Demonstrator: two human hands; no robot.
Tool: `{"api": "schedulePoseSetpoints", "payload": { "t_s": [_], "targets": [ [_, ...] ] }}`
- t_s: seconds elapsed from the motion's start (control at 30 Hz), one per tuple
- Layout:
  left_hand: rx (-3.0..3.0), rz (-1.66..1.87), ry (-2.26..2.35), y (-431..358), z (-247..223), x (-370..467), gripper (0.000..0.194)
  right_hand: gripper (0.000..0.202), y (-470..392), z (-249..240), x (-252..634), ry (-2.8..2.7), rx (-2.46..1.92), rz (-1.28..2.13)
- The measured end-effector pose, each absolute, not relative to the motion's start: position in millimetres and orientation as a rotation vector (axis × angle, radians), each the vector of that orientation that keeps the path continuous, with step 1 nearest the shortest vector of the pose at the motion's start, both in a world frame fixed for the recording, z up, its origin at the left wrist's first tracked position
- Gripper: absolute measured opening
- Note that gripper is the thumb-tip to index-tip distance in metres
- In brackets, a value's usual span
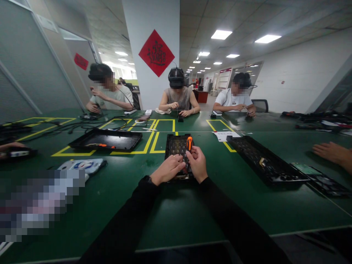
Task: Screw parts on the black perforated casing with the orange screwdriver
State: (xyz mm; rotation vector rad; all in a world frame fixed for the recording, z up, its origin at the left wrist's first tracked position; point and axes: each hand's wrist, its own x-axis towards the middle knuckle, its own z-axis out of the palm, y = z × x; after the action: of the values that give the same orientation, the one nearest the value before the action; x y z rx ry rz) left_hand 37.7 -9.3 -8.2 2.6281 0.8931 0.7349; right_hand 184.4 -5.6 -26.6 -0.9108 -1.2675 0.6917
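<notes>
In front of me on the table lies a black plastic casing (176, 145) with rows of small marks inside. My right hand (198, 164) is closed around an orange and black screwdriver (189, 143), whose handle points up over the casing's right side. Its tip is hidden behind my fingers. My left hand (171, 168) rests over the lower part of the casing, fingers bent and drawn together close to the right hand. Whatever lies between those fingertips is hidden.
A black tray (82, 141) with orange pieces lies left, a long black tray (271, 176) right. Beside it are dark parts with a green board (305, 168). A phone-like item (88, 165) lies left. Co-workers sit opposite; a person's hand (330, 151) rests at right.
</notes>
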Motion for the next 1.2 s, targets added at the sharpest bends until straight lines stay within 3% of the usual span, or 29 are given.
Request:
{"api": "schedulePoseSetpoints", "payload": {
  "t_s": [0.47, 0.67, 0.93, 1.07, 1.2],
  "targets": [
    [2.467, 0.815, 0.844, -11, -8, 36, 0.054, 0.027, -9, -23, 184, -1.219, -0.843, 0.638],
    [2.488, 1.086, 1.015, -14, -1, 39, 0.031, 0.027, -19, -20, 181, -1.241, -0.845, 0.559],
    [2.504, 1.165, 0.932, -10, -3, 37, 0.028, 0.024, -33, -17, 169, -1.283, -0.676, 0.638],
    [2.588, 1.322, 1.214, -2, 2, 18, 0.026, 0.035, -31, -11, 170, -1.331, -0.726, 0.631],
    [2.193, 1.444, 1.972, 13, -8, -10, 0.03, 0.037, -31, -9, 175, -1.326, -0.778, 0.494]
  ]
}}
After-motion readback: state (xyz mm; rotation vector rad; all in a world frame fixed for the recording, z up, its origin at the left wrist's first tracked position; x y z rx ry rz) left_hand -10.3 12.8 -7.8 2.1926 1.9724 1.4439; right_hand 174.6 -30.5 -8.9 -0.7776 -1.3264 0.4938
